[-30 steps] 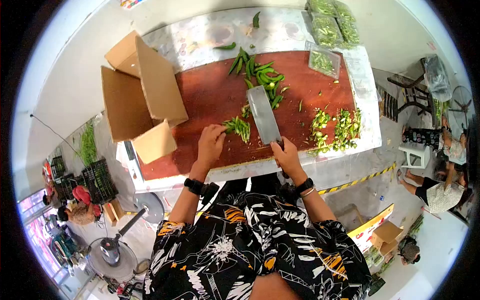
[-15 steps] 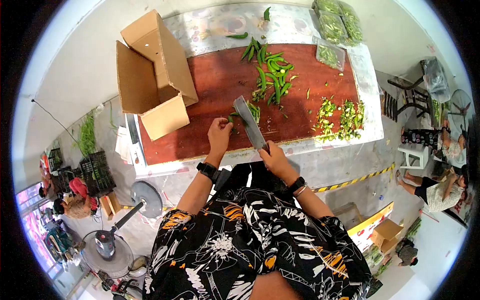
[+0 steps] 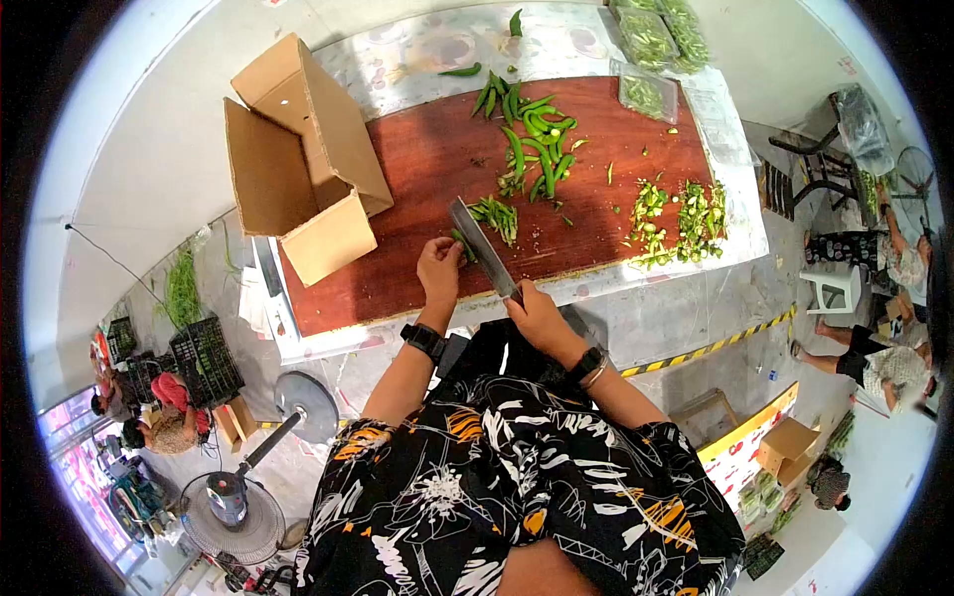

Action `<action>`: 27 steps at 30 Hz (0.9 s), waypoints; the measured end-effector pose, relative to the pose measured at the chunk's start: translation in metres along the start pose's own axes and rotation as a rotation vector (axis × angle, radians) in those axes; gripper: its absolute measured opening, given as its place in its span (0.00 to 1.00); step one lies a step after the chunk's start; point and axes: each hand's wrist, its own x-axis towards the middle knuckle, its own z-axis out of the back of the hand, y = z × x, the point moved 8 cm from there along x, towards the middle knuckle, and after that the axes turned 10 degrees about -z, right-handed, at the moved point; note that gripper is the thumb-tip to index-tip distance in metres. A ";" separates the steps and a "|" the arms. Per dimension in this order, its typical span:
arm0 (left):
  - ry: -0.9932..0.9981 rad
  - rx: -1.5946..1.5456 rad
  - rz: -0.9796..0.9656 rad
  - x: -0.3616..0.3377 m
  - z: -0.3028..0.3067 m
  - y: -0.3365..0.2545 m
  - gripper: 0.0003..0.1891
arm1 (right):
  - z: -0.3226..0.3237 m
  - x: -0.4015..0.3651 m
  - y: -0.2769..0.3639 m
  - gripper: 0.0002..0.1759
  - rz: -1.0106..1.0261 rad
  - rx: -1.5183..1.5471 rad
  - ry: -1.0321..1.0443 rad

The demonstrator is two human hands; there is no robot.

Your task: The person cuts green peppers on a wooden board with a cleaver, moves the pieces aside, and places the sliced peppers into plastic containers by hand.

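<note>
My right hand (image 3: 540,316) is closed round the handle of a cleaver (image 3: 485,250), whose long grey blade slants up and left over the red-brown board (image 3: 417,179). Close against the blade's left side, my left hand (image 3: 439,270) pinches a green chili pepper (image 3: 459,238), partly covered by the fingers and blade. Just right of the blade lies a small pile of cut green pepper pieces (image 3: 495,219). Farther back, whole green peppers (image 3: 542,149) are heaped on the board. Chopped pale-green bits (image 3: 699,230) sit in two piles at the right.
An open cardboard box (image 3: 343,139) stands on the board's left side. Filled clear packs (image 3: 648,40) are stacked at the back right, near another clear pack (image 3: 646,96). A standing fan (image 3: 229,502) is at lower left. Other people (image 3: 889,372) are at both sides.
The cleaver blade has shifted left, closer to my left hand, uncovering more of the cut pieces on its right. My left hand keeps its pinch. The whole view has shifted slightly.
</note>
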 end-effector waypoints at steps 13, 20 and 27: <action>0.041 0.144 -0.050 0.000 -0.002 -0.005 0.08 | 0.002 0.000 0.001 0.17 0.010 -0.072 -0.016; 0.024 -0.013 -0.047 -0.001 -0.003 0.002 0.07 | 0.000 0.004 0.003 0.17 0.012 -0.122 0.036; 0.021 0.125 -0.089 -0.001 0.000 -0.012 0.07 | -0.006 0.010 0.007 0.15 0.023 -0.200 0.007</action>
